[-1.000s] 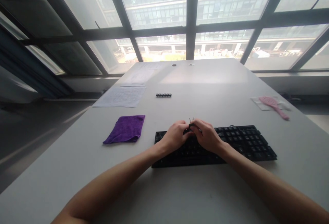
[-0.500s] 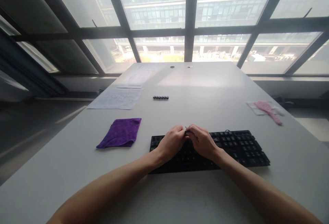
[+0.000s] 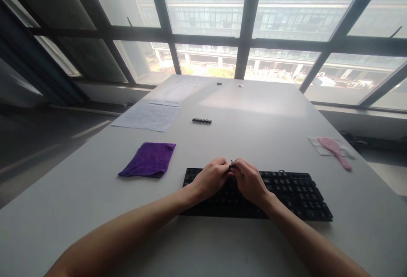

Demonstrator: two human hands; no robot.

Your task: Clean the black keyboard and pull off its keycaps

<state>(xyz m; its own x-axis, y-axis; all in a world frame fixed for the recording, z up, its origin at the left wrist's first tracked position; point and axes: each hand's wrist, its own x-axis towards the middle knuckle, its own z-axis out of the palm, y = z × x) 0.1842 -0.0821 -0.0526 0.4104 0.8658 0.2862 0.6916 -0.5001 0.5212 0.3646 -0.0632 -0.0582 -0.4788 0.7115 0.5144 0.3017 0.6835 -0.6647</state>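
Observation:
A black keyboard (image 3: 295,196) lies on the white table, partly hidden under my hands and forearms. Over its upper middle, my left hand (image 3: 213,176) is closed, its fingertips pinching a small black piece (image 3: 232,167) that looks like a keycap. My right hand (image 3: 249,178) meets it there, fingers curled in a pinch. Thin metal tips (image 3: 233,161) poke out above the right fingers; the rest of that item is hidden. Beyond the keyboard, several black keycaps (image 3: 202,121) sit in a short row.
To the left lies a folded purple cloth (image 3: 148,159), with sheets of paper (image 3: 148,116) behind it. A pink hairbrush (image 3: 333,152) rests on a white packet (image 3: 314,143) at right. Two round inserts mark the far tabletop, before large windows.
The view has tilted slightly, shifting the whole scene. Both hands stay together over the keyboard with nearly the same pinch; the black piece between them shows a little more.

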